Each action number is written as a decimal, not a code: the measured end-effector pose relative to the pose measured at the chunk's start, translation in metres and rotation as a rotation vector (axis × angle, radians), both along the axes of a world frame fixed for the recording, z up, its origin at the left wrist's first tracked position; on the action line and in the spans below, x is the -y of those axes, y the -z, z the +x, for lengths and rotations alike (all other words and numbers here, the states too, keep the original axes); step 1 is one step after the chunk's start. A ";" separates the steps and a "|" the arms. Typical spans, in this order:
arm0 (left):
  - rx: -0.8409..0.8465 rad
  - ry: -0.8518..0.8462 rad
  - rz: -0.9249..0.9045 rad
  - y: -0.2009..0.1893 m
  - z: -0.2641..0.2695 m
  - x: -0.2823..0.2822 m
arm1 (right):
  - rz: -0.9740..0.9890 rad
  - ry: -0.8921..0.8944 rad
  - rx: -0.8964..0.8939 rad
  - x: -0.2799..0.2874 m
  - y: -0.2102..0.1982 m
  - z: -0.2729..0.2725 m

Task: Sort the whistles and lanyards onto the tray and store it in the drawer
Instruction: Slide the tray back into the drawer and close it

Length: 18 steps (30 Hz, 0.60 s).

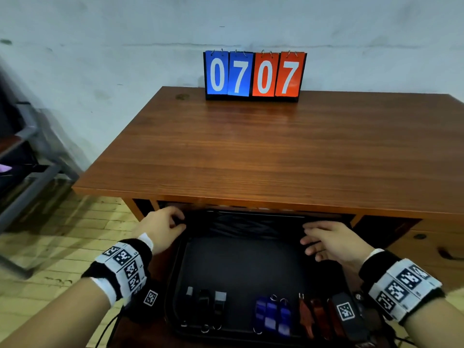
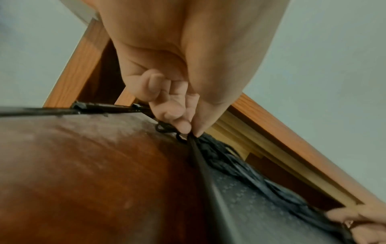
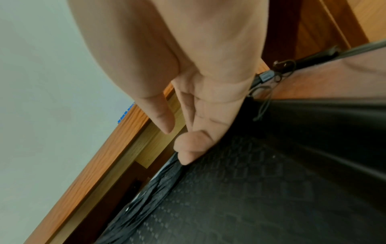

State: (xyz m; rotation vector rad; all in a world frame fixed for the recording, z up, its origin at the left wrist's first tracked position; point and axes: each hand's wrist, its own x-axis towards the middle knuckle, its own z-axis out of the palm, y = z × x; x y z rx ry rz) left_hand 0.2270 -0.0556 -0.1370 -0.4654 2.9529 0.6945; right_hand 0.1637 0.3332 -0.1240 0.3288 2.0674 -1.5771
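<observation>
A black tray (image 1: 238,267) lies in the pulled-out drawer (image 2: 83,165) under the desk's front edge. Black lanyards (image 1: 251,226) are bunched along its far end. Along its near edge lie black whistles (image 1: 204,303), blue whistles (image 1: 272,315) and red whistles (image 1: 313,315). My left hand (image 1: 179,223) pinches the tray's rim at the far left corner between thumb and forefinger (image 2: 192,132), right beside the lanyards (image 2: 229,163). My right hand (image 1: 307,237) lies at the far right side, fingers loosely extended, thumb apart; its fingertips (image 3: 185,158) touch the tray (image 3: 250,189) by the lanyards (image 3: 150,186).
The wooden desk top (image 1: 251,151) bears only a flip scoreboard (image 1: 254,75) reading 07 07 against the wall. A grey metal rack (image 1: 30,172) stands on the floor to the left. Another drawer front (image 1: 447,254) with a dark handle is to the right.
</observation>
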 end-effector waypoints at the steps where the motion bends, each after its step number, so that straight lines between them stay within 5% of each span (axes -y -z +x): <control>1: -0.031 -0.013 0.024 0.000 0.002 -0.001 | -0.004 0.006 -0.016 -0.004 -0.002 0.002; 5: -0.089 -0.036 0.054 -0.001 0.017 -0.005 | 0.013 0.036 -0.072 -0.027 -0.012 0.014; 18: 0.196 0.065 0.049 -0.016 0.097 0.004 | 0.413 0.013 -0.159 -0.090 -0.008 0.071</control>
